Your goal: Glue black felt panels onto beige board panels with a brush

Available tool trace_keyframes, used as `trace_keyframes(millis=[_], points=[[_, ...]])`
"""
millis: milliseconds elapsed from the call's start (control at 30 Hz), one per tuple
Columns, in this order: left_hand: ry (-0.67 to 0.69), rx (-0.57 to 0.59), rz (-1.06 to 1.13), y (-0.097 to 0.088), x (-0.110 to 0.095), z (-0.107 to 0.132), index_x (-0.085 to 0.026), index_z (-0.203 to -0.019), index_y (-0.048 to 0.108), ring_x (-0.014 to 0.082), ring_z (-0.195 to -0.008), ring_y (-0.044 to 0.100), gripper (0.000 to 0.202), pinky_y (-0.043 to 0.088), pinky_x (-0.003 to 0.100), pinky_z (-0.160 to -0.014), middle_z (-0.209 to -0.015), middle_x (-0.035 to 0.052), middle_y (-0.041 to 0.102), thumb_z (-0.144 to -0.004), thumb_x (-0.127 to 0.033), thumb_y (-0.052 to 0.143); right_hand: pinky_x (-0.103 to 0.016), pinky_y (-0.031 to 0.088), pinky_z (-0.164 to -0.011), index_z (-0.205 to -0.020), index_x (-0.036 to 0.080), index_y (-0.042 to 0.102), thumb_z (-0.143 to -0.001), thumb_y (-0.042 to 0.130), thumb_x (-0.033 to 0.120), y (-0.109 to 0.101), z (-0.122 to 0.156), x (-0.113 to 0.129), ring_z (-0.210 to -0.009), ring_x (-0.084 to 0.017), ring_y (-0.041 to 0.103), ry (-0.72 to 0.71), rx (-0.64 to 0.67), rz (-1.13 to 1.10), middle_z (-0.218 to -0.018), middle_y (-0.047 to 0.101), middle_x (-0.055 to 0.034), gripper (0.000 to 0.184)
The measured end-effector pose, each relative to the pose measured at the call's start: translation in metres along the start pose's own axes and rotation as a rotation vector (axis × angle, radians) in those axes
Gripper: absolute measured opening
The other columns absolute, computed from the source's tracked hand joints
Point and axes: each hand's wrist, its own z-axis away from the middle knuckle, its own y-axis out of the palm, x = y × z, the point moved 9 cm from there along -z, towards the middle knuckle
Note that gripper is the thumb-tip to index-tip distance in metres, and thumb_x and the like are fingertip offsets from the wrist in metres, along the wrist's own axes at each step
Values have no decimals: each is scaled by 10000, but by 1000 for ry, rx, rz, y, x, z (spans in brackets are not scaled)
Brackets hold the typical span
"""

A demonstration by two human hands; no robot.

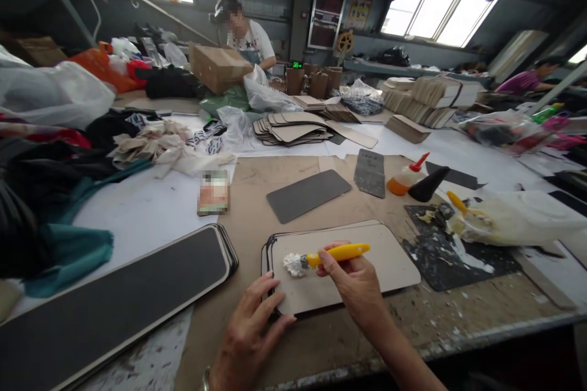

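Right hand grips a yellow-handled brush, its white-coated tip over the beige board in front; left hand, fingers spread at the board's left edge, presumably steadies it

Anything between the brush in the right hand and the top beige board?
Nothing visible: the brush in the right hand is right at the top beige board. The left hand has its fingers at the board's left edge, apart from the bristles.
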Motion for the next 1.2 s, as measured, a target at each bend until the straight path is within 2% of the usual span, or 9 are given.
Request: trace_keyframes(millis=[100, 367, 467, 567, 700, 800, 900, 1067, 1200], points=[[3, -9, 11, -1, -1, -1, -193, -978, 589, 214, -1070, 583, 179, 536, 335, -875, -1048, 92, 627, -808, -249, 590, -276, 554, -559, -801, 153, 612, -727, 666, 457, -18, -3, -1, -567, -147, 619, -30, -47, 84, -745, 620, -26, 317], [51, -23, 27, 0, 0, 2, -174, -1010, 581, 208, -1090, 564, 209, 522, 312, -887, -1068, 100, 605, -805, -216, 593, -337, 537, -644, -837, 171, 607, -695, 634, 567, -150, -8, 4, -637, -202, 654, -49, -411, 503, -768, 654, -55, 422], [68, -23, 16, 2, 1, 4, -177, -1025, 576, 214, -1090, 559, 226, 523, 322, -883, -1078, 99, 596, -802, -212, 595, -346, 522, -652, -831, 177, 607, -746, 584, 553, -173, 1, 12, -636, -200, 644, -111, -468, 683, -790, 653, -66, 386], [87, -6, 1, 4, -1, 4, -164, -1045, 569, 226, -1109, 541, 249, 515, 337, -894, -1107, 114, 572, -800, -204, 594, -351, 508, -698, -822, 184, 619, -806, 563, 456, -153, 18, 28, -710, -206, 631, -271, -432, 847, -801, 642, -64, 278], [110, -12, -12, 3, -2, 7, -140, -1082, 558, 230, -1106, 529, 287, 508, 338, -892, -1138, 138, 528, -799, -174, 582, -306, 507, -740, -869, 193, 619, -848, 551, 235, -82, 49, 46, -787, -183, 613, -487, -270, 817, -806, 627, -52, 83], [110, -29, -5, 2, 0, 10, -139, -1080, 553, 208, -1066, 546, 281, 509, 314, -881, -1096, 128, 535, -805, -190, 578, -268, 518, -703, -887, 197, 607, -848, 523, 135, -30, 67, 51, -770, -164, 610, -510, -160, 687, -789, 616, -43, 111], [92, -54, 17, 1, 2, 11, -129, -1025, 546, 193, -1032, 566, 245, 502, 297, -886, -1059, 122, 564, -804, -223, 593, -253, 520, -677, -892, 192, 597, -839, 511, 88, 3, 76, 53, -757, -154, 606, -499, -86, 553, -786, 611, -41, 145], [59, -121, 52, -6, 0, 9, -141, -964, 544, 185, -1000, 588, 164, 509, 301, -871, -1008, 108, 592, -825, -228, 563, -251, 516, -675, -878, 190, 604, -823, 532, 75, 15, 78, 49, -748, -147, 599, -475, -64, 443, -778, 607, -34, 146], [51, -96, 56, -3, 1, 8, -159, -956, 545, 192, -1037, 575, 157, 519, 306, -866, -1024, 104, 585, -811, -208, 579, -257, 523, -651, -869, 189, 613, -836, 547, 151, 13, 63, 33, -744, -153, 608, -343, -62, 319, -802, 605, -40, 83]])
